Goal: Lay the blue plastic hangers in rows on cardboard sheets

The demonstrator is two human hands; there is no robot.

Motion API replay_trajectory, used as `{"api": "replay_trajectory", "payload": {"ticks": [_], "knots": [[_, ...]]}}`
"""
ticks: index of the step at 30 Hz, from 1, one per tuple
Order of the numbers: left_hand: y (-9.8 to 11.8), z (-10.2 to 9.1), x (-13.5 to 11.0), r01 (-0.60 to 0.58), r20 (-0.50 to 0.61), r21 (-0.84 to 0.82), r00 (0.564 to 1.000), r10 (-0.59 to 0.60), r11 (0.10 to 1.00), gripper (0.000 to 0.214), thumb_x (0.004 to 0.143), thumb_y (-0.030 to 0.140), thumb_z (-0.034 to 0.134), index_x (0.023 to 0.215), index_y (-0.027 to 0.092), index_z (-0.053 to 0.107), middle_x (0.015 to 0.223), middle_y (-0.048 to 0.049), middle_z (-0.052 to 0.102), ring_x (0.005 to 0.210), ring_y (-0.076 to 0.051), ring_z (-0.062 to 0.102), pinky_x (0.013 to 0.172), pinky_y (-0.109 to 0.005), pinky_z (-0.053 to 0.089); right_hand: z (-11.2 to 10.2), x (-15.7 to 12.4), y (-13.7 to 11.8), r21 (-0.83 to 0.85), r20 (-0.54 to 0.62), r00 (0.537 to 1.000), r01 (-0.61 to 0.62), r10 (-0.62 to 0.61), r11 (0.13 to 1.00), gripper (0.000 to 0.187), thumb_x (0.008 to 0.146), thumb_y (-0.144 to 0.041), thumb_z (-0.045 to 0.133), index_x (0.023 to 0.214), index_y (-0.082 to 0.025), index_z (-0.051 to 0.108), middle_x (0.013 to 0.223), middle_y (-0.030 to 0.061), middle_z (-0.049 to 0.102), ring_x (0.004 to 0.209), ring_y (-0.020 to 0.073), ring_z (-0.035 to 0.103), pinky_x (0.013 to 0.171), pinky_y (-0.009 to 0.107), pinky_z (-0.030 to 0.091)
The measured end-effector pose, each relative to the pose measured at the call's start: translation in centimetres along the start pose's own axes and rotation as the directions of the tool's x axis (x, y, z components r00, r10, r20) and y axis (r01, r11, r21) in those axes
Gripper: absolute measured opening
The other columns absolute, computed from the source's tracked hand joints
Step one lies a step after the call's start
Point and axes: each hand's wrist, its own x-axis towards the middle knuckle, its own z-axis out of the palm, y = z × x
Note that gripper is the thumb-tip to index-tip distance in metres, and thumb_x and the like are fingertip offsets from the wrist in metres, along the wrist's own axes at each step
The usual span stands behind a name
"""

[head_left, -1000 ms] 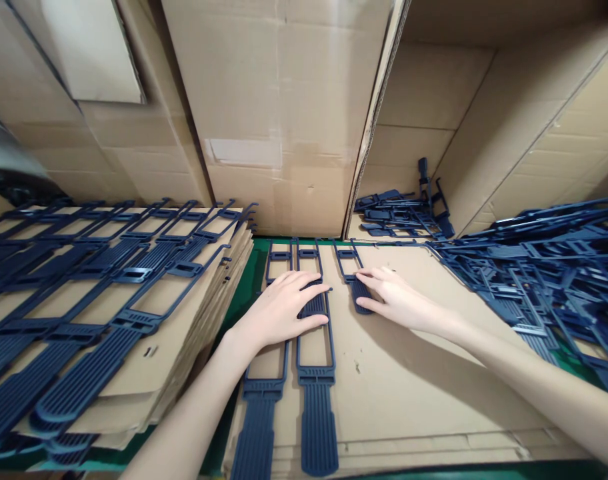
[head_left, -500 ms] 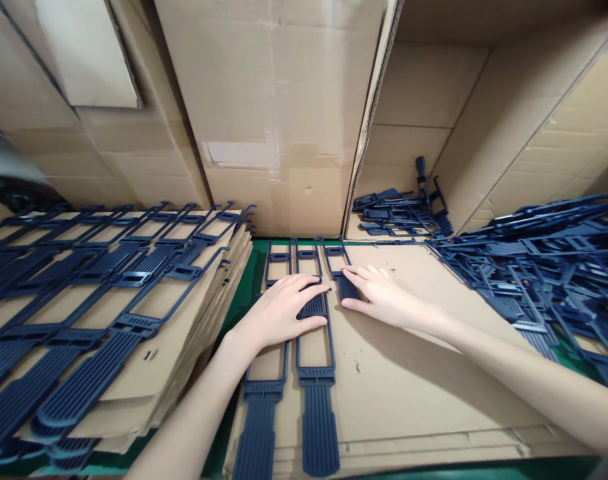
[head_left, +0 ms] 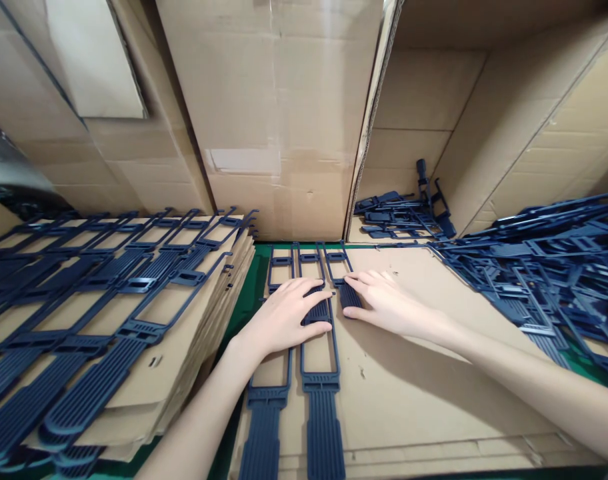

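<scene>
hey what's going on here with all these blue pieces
A person's right hand touches a dark blue plastic frame with a ribbed end, lying on a flat brown cardboard sheet. The left hand rests over two columns of similar frames beside it. More are laid out on a layered brown cardboard stack to the left, and a jumbled dark blue heap lies to the right.

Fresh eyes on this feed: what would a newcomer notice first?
Probably the jumbled heap of dark blue parts at right. Next, similar parts in rows on the cardboard stack at left. Mid-frame, the left hand lies over ribbed frames; the right hand touches another frame.
</scene>
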Motion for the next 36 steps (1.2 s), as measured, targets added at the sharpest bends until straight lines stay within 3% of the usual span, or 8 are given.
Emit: {"api": "replay_trajectory", "payload": {"ticks": [9, 28, 32, 36], "knots": [[-0.1, -0.1, -0.1, 0.008, 0.011, 0.020, 1.000, -0.008, 1.000, 0.055, 0.085, 0.046, 0.060, 0.134, 0.023, 0.049, 0.143, -0.0133, 0.043, 0.133, -0.029, 0.039, 0.108, -0.048, 0.033, 0.2, 1.4, 0.5, -0.018, -0.016, 1.000, 0.009, -0.010, 1.000, 0.055, 0.088, -0.049, 0.049, 0.128, -0.012, 0.054, 0.128, 0.0169, 0.055, 0.114, 0.0339, 0.050, 0.092, 0.046, 0.040], [-0.1, -0.1, -0.1, -0.007, -0.005, -0.001, 1.000, 0.007, 1.000, 0.053, 0.086, 0.043, 0.061, 0.133, 0.025, 0.049, 0.140, -0.0105, 0.047, 0.130, -0.028, 0.041, 0.107, -0.047, 0.035, -0.5, 0.5, 0.2, 0.061, -0.006, 1.000, 0.019, -0.019, 0.998, 0.051, 0.087, -0.047, 0.052, 0.126, -0.015, 0.057, 0.128, 0.0152, 0.056, 0.113, 0.0318, 0.053, 0.091, 0.044, 0.044], [-0.1, -0.1, -0.1, -0.008, -0.012, -0.007, 1.000, 0.007, 1.000, 0.050, 0.085, 0.044, 0.061, 0.131, 0.024, 0.052, 0.138, -0.0115, 0.048, 0.129, -0.029, 0.043, 0.106, -0.049, 0.037, -2.7, 0.7, 3.2, 0.094, -0.083, 0.997, 0.003, 0.004, 0.996, 0.044, 0.089, -0.045, 0.049, 0.122, -0.018, 0.060, 0.124, 0.0110, 0.061, 0.110, 0.0265, 0.057, 0.093, 0.039, 0.045], [0.0, -0.1, -0.1, 0.004, -0.006, -0.003, 1.000, -0.004, 1.000, 0.048, 0.085, 0.044, 0.061, 0.128, 0.023, 0.054, 0.138, -0.0115, 0.049, 0.129, -0.030, 0.043, 0.106, -0.049, 0.037, -5.5, 0.4, 9.3, -0.009, -0.151, 0.955, -0.259, 0.255, 0.966, 0.040, 0.087, -0.047, 0.049, 0.110, -0.020, 0.067, 0.110, 0.0088, 0.068, 0.101, 0.0273, 0.063, 0.084, 0.038, 0.049]]}}
